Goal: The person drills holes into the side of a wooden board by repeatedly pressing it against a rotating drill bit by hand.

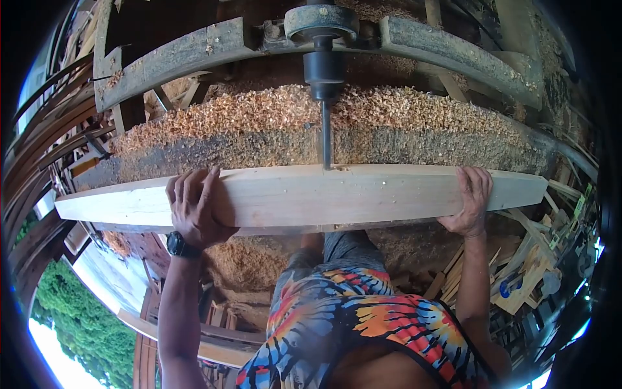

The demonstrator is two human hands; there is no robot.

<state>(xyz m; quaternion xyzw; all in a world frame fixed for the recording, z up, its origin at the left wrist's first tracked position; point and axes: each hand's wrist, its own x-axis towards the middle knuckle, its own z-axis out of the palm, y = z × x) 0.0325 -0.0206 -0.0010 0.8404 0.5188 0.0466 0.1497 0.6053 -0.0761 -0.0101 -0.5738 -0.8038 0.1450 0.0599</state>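
Note:
A long pale wooden beam [337, 198] lies crosswise before me on the work surface. My left hand [197, 204], with a dark watch on the wrist, grips it left of the middle, fingers over the far edge and thumb on the near side. Toward the beam's right end, my right hand [472, 201] is wrapped over it the same way. Between the hands, a drill bit [326, 139] held in a black chuck [324, 74] meets the beam's far face, where a few chips lie. How deep the bit sits is hidden.
Wood shavings [272, 110] are heaped along the surface behind the beam, around the bit. A curved wooden frame [175, 61] carries the spindle. Stacked boards [39, 149] stand at the left. Wood offcuts [528, 279] lie at the right, and more shavings cover the floor.

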